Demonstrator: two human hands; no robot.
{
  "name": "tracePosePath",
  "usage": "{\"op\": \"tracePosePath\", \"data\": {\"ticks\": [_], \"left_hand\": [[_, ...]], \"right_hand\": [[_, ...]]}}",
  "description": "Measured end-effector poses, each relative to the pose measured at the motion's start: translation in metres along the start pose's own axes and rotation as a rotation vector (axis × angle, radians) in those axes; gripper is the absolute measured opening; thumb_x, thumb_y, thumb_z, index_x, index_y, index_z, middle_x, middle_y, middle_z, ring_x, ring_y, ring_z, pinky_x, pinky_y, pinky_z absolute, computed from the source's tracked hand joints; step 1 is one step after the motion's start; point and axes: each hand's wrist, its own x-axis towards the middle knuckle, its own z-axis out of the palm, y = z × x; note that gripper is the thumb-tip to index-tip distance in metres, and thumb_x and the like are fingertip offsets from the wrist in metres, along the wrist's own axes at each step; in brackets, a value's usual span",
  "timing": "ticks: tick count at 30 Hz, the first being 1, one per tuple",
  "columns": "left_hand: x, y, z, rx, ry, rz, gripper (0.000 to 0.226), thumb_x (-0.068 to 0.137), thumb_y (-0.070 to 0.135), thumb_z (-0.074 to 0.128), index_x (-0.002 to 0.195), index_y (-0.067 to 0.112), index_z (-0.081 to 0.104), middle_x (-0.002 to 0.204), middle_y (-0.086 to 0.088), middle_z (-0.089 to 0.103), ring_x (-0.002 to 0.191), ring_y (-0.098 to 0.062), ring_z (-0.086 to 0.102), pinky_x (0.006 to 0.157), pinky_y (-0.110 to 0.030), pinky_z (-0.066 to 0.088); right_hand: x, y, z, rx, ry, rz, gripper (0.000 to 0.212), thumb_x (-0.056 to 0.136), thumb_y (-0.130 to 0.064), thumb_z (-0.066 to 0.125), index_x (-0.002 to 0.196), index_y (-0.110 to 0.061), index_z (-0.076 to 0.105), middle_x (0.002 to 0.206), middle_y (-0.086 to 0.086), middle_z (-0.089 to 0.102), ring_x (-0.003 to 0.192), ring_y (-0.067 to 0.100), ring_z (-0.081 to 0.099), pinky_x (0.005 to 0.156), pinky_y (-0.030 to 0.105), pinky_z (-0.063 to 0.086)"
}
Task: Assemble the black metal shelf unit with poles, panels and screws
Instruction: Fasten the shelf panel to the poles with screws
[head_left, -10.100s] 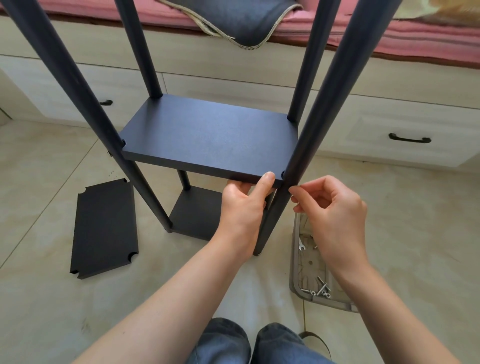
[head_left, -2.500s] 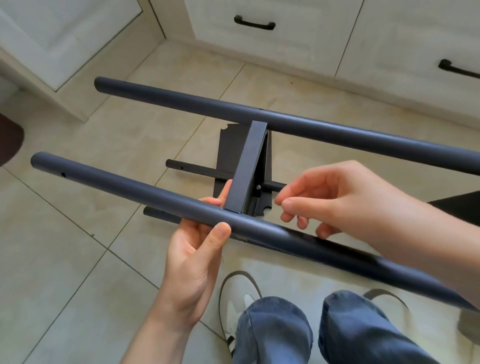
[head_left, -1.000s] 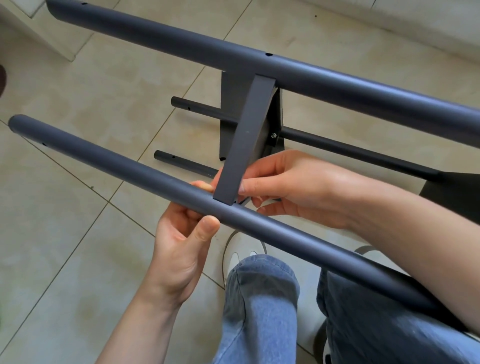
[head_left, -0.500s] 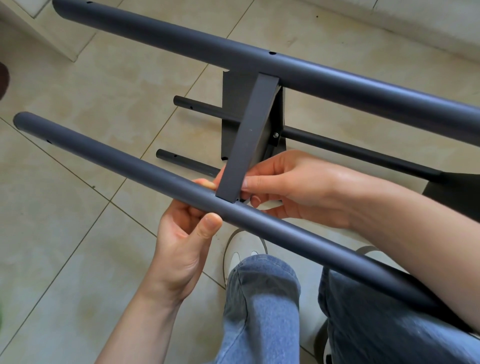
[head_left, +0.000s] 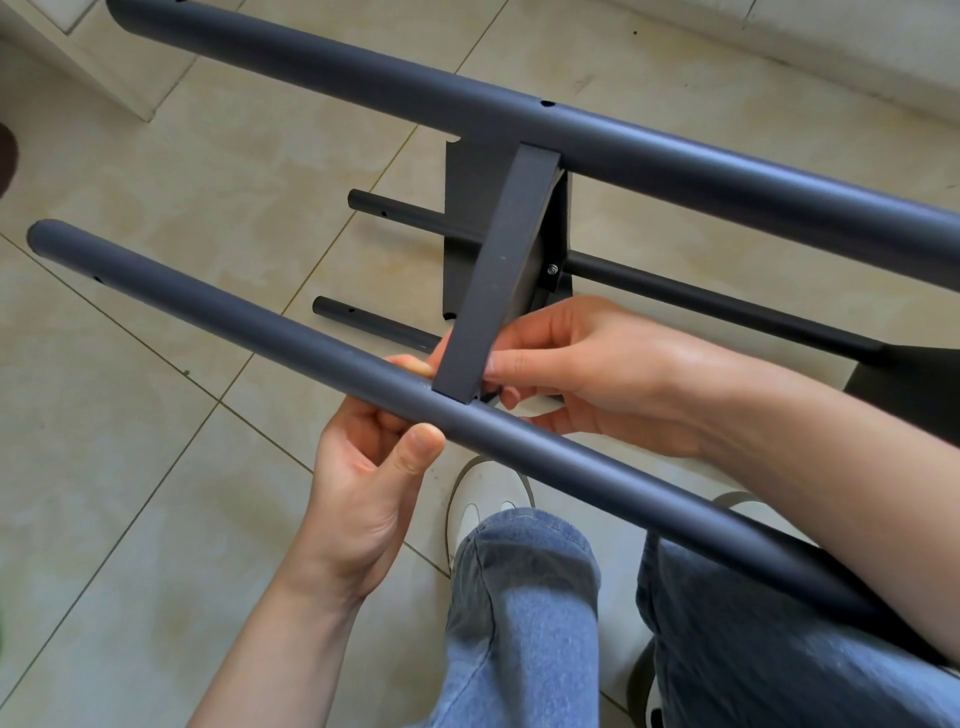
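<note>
While the black shelf unit lies on its side across the frame, its near pole (head_left: 260, 332) runs from the left edge down to the lower right, passing over the person's jeans (head_left: 524, 613). From below, the left hand (head_left: 363, 483) has its grip closed round this pole, thumb on the near side and fingertips showing above it. A shelf panel (head_left: 498, 275), seen edge-on at the centre, spans from this pole up to the far pole (head_left: 675, 150), which crosses the upper part of the frame. Just right of the panel's lower end, the right hand (head_left: 587, 374) reaches in, its fingers curled in a narrow pinch at the joint where panel meets pole; a small dark part shows at the fingertips, but what it is cannot be told. A screw (head_left: 550, 269) is visible on the panel's underside, beside one of the two lower poles (head_left: 717, 301) that lie nearer the tiled floor (head_left: 156, 415). Another panel's dark corner (head_left: 914, 374) shows at the right edge. A white shoe (head_left: 483, 499) rests on the floor below the near pole.
</note>
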Motion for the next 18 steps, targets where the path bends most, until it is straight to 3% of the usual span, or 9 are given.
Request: {"op": "tracePosePath", "data": {"ticks": [3,7,13,18], "left_hand": [[0.0005,-0.0003,-0.0002,0.003,-0.006,0.000,0.075,0.061,0.047,0.093,0.113,0.009,0.055,0.104,-0.003,0.074,0.104,-0.024,0.070,0.100,-0.036,0.053],[0.0013,-0.0007,-0.0005,0.003,0.000,-0.005,0.077,0.060,0.048,0.093,0.114,0.009,0.054,0.106,0.001,0.075,0.105,-0.020,0.069,0.097,-0.031,0.053],[0.0012,0.0003,0.0007,0.008,-0.009,-0.007,0.072,0.063,0.047,0.091,0.112,0.010,0.053,0.105,0.003,0.075,0.103,-0.016,0.070,0.094,-0.027,0.053],[0.0015,0.0007,0.0015,0.002,-0.007,-0.013,0.073,0.062,0.047,0.092,0.113,0.010,0.053,0.104,0.004,0.075,0.103,-0.016,0.070,0.094,-0.027,0.053]], "right_hand": [[-0.0001,-0.0006,0.0017,0.048,-0.035,0.031,0.023,0.090,-0.023,0.070,0.099,-0.003,0.075,0.081,-0.001,0.067,0.072,0.009,0.056,0.064,0.026,0.052],[0.0016,-0.0003,0.0014,0.070,-0.046,0.055,0.028,0.092,-0.019,0.068,0.112,0.000,0.071,0.099,0.009,0.068,0.081,0.013,0.059,0.070,0.031,0.052],[0.0008,0.0006,-0.0004,0.140,-0.070,0.089,0.031,0.089,-0.017,0.068,0.116,-0.002,0.071,0.101,0.008,0.067,0.076,0.010,0.057,0.075,0.035,0.051],[0.0001,-0.0010,-0.0009,0.135,-0.050,0.084,0.031,0.089,-0.016,0.068,0.116,-0.001,0.070,0.101,0.009,0.067,0.074,0.009,0.057,0.069,0.030,0.053]]}}
